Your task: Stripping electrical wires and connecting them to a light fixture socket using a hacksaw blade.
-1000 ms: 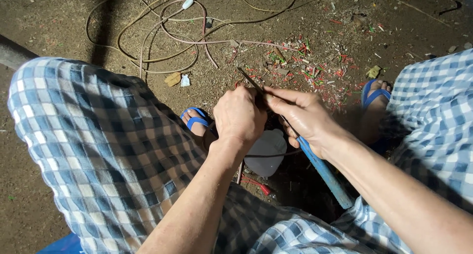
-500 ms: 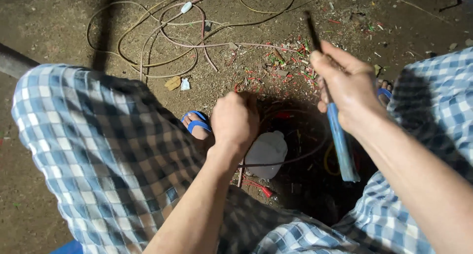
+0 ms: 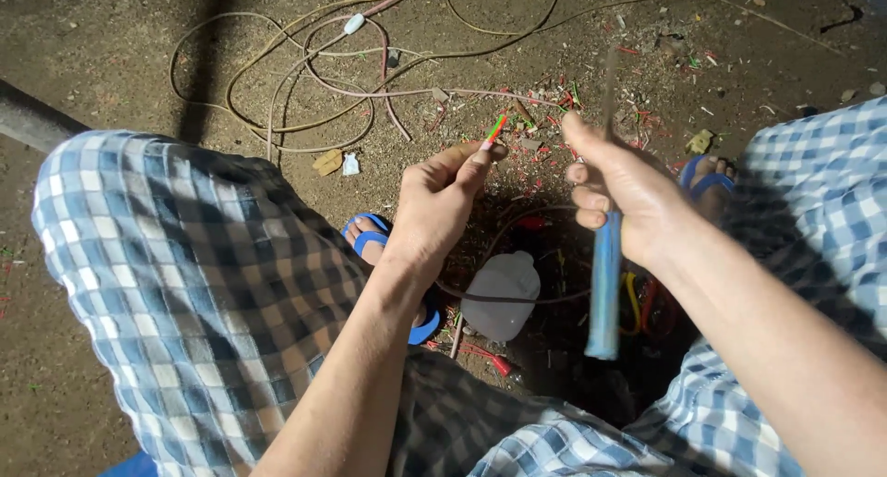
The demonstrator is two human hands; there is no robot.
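My left hand (image 3: 442,204) pinches a short green and red piece of wire (image 3: 497,128) between thumb and forefinger, held up above the ground. My right hand (image 3: 621,192) grips a tool with a light blue handle (image 3: 605,287); its dark thin blade (image 3: 609,84) points upward and is blurred. The two hands are a little apart, the wire tips to the left of the blade. Below them a thin dark cable (image 3: 517,299) runs across a white plastic container (image 3: 502,294) on the ground.
Tangled pale cables (image 3: 305,79) lie on the dirt floor ahead. Red and green wire scraps (image 3: 554,103) are scattered nearby. My knees in blue checked cloth (image 3: 185,274) frame both sides. Blue sandals (image 3: 370,238) are on my feet. A grey pipe (image 3: 28,116) lies at left.
My left hand has risen from low near the container and now holds up the coloured wire piece. My right hand with the tool lifted, then came slightly down and left toward it.
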